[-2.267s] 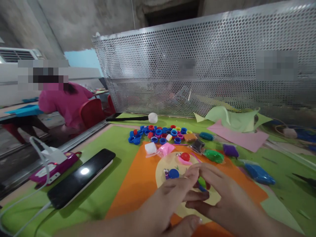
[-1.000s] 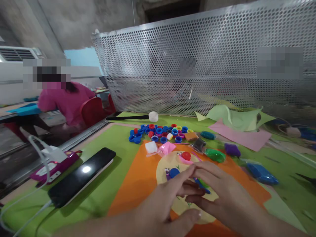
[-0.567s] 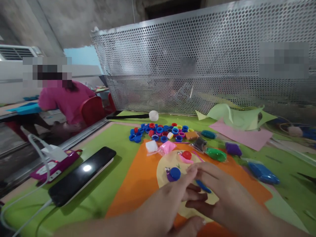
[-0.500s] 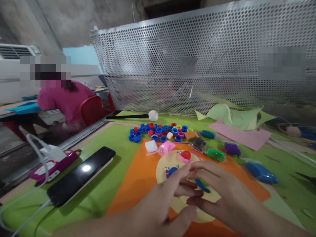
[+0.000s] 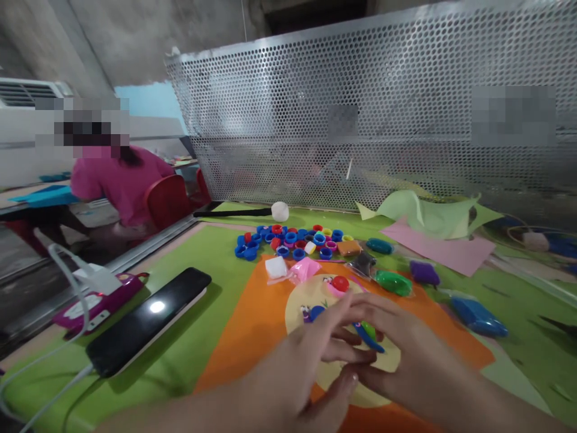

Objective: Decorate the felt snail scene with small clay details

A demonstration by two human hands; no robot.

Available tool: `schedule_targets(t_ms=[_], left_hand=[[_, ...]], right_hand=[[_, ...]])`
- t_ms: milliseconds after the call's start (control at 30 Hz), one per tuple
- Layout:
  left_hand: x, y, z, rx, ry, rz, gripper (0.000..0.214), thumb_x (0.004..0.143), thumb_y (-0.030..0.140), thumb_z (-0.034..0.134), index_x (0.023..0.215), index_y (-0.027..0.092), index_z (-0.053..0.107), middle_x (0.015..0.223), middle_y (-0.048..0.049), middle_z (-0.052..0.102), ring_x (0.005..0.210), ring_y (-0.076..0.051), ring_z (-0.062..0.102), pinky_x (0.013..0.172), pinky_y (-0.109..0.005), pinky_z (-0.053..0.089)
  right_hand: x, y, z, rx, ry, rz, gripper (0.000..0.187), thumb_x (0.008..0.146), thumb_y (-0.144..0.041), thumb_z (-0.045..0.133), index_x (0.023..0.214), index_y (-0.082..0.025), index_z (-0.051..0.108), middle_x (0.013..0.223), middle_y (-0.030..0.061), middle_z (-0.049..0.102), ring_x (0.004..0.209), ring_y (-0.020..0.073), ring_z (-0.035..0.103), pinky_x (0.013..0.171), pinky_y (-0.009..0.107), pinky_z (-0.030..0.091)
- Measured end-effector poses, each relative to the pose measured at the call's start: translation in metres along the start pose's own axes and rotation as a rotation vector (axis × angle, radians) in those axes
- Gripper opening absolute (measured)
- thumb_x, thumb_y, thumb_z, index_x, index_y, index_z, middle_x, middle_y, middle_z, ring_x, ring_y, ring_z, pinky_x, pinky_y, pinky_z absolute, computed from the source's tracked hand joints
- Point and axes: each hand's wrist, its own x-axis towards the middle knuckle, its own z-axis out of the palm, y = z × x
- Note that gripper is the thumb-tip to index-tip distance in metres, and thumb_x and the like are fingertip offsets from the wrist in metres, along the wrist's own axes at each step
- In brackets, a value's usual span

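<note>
Strip (image 5: pixel 372 342) of blue, clay-like material, one, lying on a pale yellow disc (image 5: pixel 296 296), within the opening framed by the two hands; long axis slanting from under the fingers, upper left, to a tapered tip at lower right; left hand (image 5: pixel 304 364) to its near left, middle fingertips just below it; right hand (image 5: pixel 403 346) directly to its right, palm side facing it, and by eye the nearer of the two; contact of either with the strip, cannot be told. Hands: fingers loosely bent, forefingers meeting in an arch above the disc, left thumb apart from its fingers; anything pinched where the fingertips meet, hidden. Appearance of strip: slim, smooth, slightly curved; green piece (image 5: pixel 368 328) along its upper edge, small pink mark near the covered end; remainder out of sight behind fingers. Same disc: blue cap (image 5: pixel 317 313), partly covered by the left hand, with a purple piece (image 5: pixel 306 314) at its side; red cap (image 5: pixel 340 283) toward the far edge, pink material beside it. Beneath the disc, orange sheet (image 5: pixel 241 331); beyond, loose bottle caps (image 5: pixel 291 238), mostly blue, in a cluster.
</note>
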Motion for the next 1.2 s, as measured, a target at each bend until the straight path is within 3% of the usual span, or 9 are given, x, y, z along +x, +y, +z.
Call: schedule_targets(t_ms=[100,267,433,533,633,767,867,1033,1200], left_hand=[[-0.001,0.001,0.002,-0.021,-0.131,0.009,0.069,0.076,0.009,0.048,0.138,0.012,0.015,0.11,-0.014,0.063,0.104,-0.021,0.058,0.089,-0.032,0.048],[-0.001,0.002,-0.002,-0.246,0.054,-0.204,0.058,0.082,0.017,0.049,0.134,0.019,0.024,0.1,-0.009,0.067,0.101,-0.018,0.059,0.09,-0.035,0.045],[0.005,-0.01,-0.006,-0.708,0.063,-0.476,0.064,0.072,0.035,0.065,0.125,0.013,0.039,0.095,-0.0137,0.069,0.09,-0.024,0.064,0.069,-0.034,0.05],[0.003,-0.011,-0.006,-0.692,0.062,-0.48,0.069,0.072,0.038,0.066,0.129,0.015,0.034,0.099,-0.0137,0.067,0.1,-0.026,0.061,0.079,-0.039,0.047],[-0.003,-0.003,-0.006,-0.525,0.022,-0.439,0.066,0.08,0.035,0.056,0.135,0.022,0.022,0.103,-0.01,0.066,0.109,-0.024,0.056,0.093,-0.046,0.038],[-0.003,0.009,-0.003,-0.392,-0.088,-0.376,0.066,0.082,0.023,0.05,0.137,0.019,0.015,0.114,-0.014,0.061,0.111,-0.024,0.054,0.091,-0.045,0.041],[0.0,0.005,-0.003,-0.498,-0.015,-0.381,0.067,0.08,0.021,0.055,0.136,0.019,0.018,0.106,-0.0121,0.065,0.105,-0.023,0.058,0.088,-0.04,0.043],[0.005,-0.009,-0.007,-0.844,0.012,-0.471,0.057,0.07,0.014,0.07,0.12,0.021,0.045,0.086,-0.0046,0.072,0.08,-0.016,0.067,0.069,-0.024,0.045],[0.007,-0.008,-0.008,-0.921,0.029,-0.528,0.057,0.064,0.009,0.074,0.115,0.017,0.05,0.079,-0.0035,0.073,0.072,-0.014,0.069,0.07,-0.024,0.048]], right_hand=[[-0.001,-0.001,0.002,-0.007,0.007,-0.03,0.033,0.062,-0.01,0.067,0.09,-0.024,0.058,0.097,0.0009,0.058,0.09,0.019,0.057,0.074,0.028,0.051],[-0.001,0.003,-0.005,-0.043,0.031,-0.05,0.033,0.069,-0.019,0.068,0.098,-0.025,0.055,0.108,0.003,0.055,0.098,0.0198,0.054,0.081,0.03,0.048],[-0.001,0.006,-0.011,-0.047,0.014,-0.029,0.03,0.071,-0.027,0.071,0.096,-0.028,0.054,0.111,-0.0003,0.054,0.101,0.0177,0.052,0.082,0.029,0.047],[-0.001,0.007,-0.01,-0.047,0.013,-0.021,0.03,0.072,-0.027,0.07,0.097,-0.028,0.054,0.111,-0.0011,0.054,0.095,0.016,0.055,0.079,0.027,0.048],[-0.001,0.006,-0.006,0.004,-0.012,-0.044,0.032,0.071,-0.023,0.069,0.098,-0.029,0.053,0.109,-0.0027,0.055,0.095,0.0149,0.054,0.081,0.026,0.047],[-0.002,0.001,-0.003,0.077,-0.073,-0.005,0.037,0.065,-0.011,0.069,0.094,-0.029,0.054,0.103,-0.0035,0.057,0.099,0.0161,0.052,0.084,0.027,0.045],[-0.002,0.001,-0.006,0.076,-0.029,-0.021,0.036,0.067,-0.017,0.072,0.096,-0.029,0.055,0.107,-0.0031,0.057,0.096,0.0164,0.054,0.083,0.027,0.046],[-0.001,0.003,-0.01,0.1,-0.03,0.001,0.031,0.068,-0.019,0.072,0.094,-0.028,0.056,0.106,-0.0028,0.057,0.087,0.0148,0.056,0.069,0.023,0.048],[0.0,0.004,-0.008,0.132,-0.051,0.016,0.03,0.069,-0.02,0.072,0.093,-0.027,0.057,0.104,-0.0009,0.058,0.089,0.0169,0.055,0.068,0.025,0.047]])
